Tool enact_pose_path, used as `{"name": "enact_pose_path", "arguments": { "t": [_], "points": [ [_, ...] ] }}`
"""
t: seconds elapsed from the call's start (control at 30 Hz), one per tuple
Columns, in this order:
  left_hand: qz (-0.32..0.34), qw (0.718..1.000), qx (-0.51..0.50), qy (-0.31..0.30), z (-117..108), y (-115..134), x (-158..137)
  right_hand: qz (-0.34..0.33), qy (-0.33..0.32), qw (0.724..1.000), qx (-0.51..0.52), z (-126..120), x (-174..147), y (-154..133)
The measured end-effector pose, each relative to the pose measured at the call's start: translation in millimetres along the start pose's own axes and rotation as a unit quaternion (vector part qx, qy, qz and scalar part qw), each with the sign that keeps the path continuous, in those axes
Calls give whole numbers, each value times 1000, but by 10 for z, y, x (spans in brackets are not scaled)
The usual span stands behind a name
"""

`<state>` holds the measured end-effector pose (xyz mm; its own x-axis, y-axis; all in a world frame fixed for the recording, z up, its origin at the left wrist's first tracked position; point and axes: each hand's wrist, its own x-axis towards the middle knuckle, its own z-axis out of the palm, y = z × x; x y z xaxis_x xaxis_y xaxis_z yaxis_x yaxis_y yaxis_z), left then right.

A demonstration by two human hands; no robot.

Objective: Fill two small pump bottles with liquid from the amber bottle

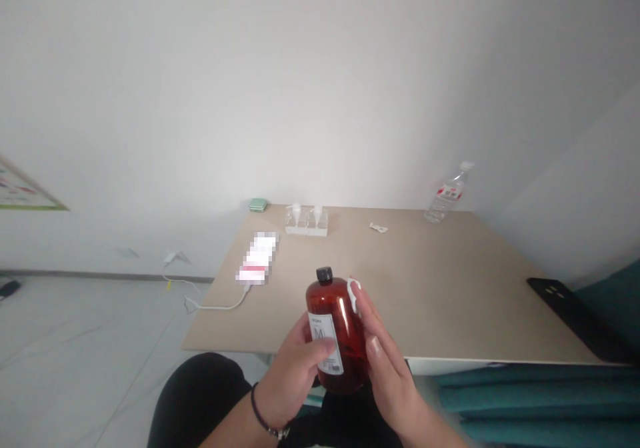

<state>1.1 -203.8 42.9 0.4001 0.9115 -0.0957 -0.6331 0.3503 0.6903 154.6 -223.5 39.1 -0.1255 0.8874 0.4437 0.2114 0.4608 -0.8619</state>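
Note:
A brown-red translucent bottle [350,341] with a black cap and a white label is held tilted over my lap, just off the table's front edge. My left hand [300,361] grips it from the left, with the thumb across the label. On the other side, my right hand [387,361] presses a folded white tissue [353,295] against the bottle's upper right shoulder. The right fingers lie long along the bottle, and part of the tissue is hidden under them.
On the beige table [440,288] lie a blurred-out phone [259,258] on a white cable, a clear holder with pump bottles [307,220], a green case [258,205], a crumpled scrap [379,228], a clear water bottle [447,195] and a black phone-like object [575,315].

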Motion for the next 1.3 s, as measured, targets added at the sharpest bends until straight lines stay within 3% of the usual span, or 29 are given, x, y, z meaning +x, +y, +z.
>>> {"name": "enact_pose_path", "arguments": {
  "t": [0.1, 0.2, 0.33, 0.47, 0.57, 0.63, 0.73, 0.83, 0.93, 1.0, 1.13, 1.23, 1.3],
  "points": [
    [33, 999, -7, 31, 6, 59, 16, 25, -8, 1000, 11, 80, -126, 46],
    [80, 993, -7, 90, 21, 98, 26, 34, -47, 997, -46, 114, -259, 22],
    [73, 984, -27, 161, -8, 131, 51, -39, -101, 986, -126, 96, -381, 27],
    [37, 996, -30, 76, -35, 141, 17, -104, -101, 977, -154, 29, -378, 47],
    [18, 1000, -16, -12, -17, 126, -39, -79, -80, 984, -137, -38, -251, 3],
    [8, 999, -19, -37, -5, 111, -60, -59, -62, 992, -93, -66, -127, -28],
    [5, 999, -36, -32, -12, 109, -40, -21, -54, 998, -13, -52, 16, -28],
    [20, 998, -63, 16, -37, 137, 6, 11, -51, 999, 14, 8, 7, 1],
    [47, 990, -87, 102, -65, 140, 18, -12, -88, 994, -58, 60, -119, -23],
    [45, 988, -89, 120, -83, 104, -1, -59, -136, 981, -128, 72, -186, -84],
    [22, 998, -48, 31, -84, 4, -43, -134, -164, 956, -202, 40, -119, -217],
    [17, 998, -60, -33, -48, -22, -43, -112, -135, 967, -187, -12, 56, -249],
    [18, 996, -77, -38, -41, -22, -40, -92, -116, 978, -149, -36, 142, -234]
  ]
}}
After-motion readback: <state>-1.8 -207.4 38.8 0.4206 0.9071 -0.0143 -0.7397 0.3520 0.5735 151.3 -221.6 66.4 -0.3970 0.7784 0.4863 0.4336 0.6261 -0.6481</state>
